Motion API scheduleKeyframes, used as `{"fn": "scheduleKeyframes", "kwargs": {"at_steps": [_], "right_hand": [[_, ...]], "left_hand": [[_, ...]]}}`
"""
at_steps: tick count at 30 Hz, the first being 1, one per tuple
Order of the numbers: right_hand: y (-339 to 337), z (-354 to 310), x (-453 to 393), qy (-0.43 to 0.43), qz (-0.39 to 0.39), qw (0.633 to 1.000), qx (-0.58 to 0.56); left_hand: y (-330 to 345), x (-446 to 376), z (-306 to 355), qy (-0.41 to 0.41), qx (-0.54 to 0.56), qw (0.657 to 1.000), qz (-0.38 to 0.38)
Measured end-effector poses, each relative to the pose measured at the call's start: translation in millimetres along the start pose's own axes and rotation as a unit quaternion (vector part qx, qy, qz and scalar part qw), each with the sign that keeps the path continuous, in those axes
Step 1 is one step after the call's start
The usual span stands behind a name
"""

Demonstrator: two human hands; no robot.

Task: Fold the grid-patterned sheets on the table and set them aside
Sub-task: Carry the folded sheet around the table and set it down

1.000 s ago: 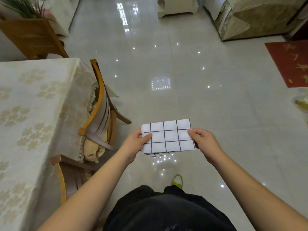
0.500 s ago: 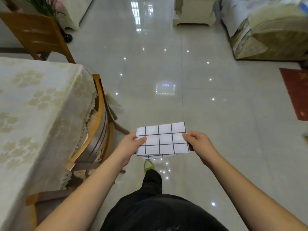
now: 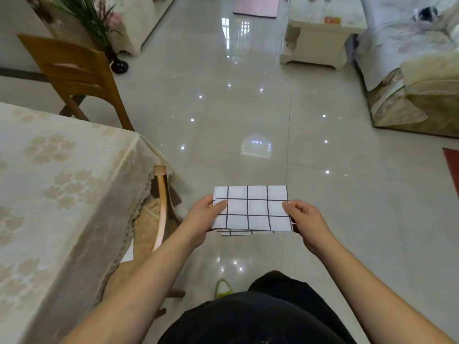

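Note:
A folded stack of white sheets with a black grid (image 3: 253, 209) is held flat in the air over the glossy floor, in front of my body. My left hand (image 3: 207, 216) pinches its left edge, thumb on top. My right hand (image 3: 304, 219) pinches the right edge in the same way. The lower layers peek out along the near edge of the stack. The table (image 3: 49, 194), covered with a cream floral cloth, lies to my left, and no sheets show on the part in view.
A wooden chair (image 3: 160, 209) is tucked under the table's near corner, another chair (image 3: 74, 75) stands at its far end. A potted plant (image 3: 99, 28), a cream low table (image 3: 320, 38) and a covered sofa (image 3: 417, 78) ring the tiled floor (image 3: 248, 120).
I have walked forward alongside the table while carrying the stack; the view has tilted up and shows more of the room. Both hands keep the same hold.

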State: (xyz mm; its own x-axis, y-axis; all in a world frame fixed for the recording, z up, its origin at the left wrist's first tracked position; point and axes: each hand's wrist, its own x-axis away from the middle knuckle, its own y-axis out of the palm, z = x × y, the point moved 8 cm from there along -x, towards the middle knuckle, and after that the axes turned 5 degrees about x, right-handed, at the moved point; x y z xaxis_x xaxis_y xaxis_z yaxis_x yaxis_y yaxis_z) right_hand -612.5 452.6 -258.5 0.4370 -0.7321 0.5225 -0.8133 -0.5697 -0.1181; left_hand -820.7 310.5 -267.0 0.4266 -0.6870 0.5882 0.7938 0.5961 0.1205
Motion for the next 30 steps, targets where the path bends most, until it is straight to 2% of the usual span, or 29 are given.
{"fn": "scheduleKeyframes", "kwargs": {"at_steps": [7,18,24,30], "right_hand": [[-11,-52,-100,-0.008,-0.027,0.999,0.016],[-18,-148,-254,-0.008,-0.098,0.993,0.067],[16,-187,-316,-0.009,-0.133,0.986,0.098],[82,-228,-374,-0.019,-0.172,0.976,0.132]], "left_hand": [[9,-80,46,-0.018,-0.004,0.999,0.048],[24,-186,140,-0.017,0.048,0.99,0.128],[-2,-220,164,-0.026,0.097,0.983,0.157],[-56,-260,187,-0.029,0.151,0.968,0.198]]}}
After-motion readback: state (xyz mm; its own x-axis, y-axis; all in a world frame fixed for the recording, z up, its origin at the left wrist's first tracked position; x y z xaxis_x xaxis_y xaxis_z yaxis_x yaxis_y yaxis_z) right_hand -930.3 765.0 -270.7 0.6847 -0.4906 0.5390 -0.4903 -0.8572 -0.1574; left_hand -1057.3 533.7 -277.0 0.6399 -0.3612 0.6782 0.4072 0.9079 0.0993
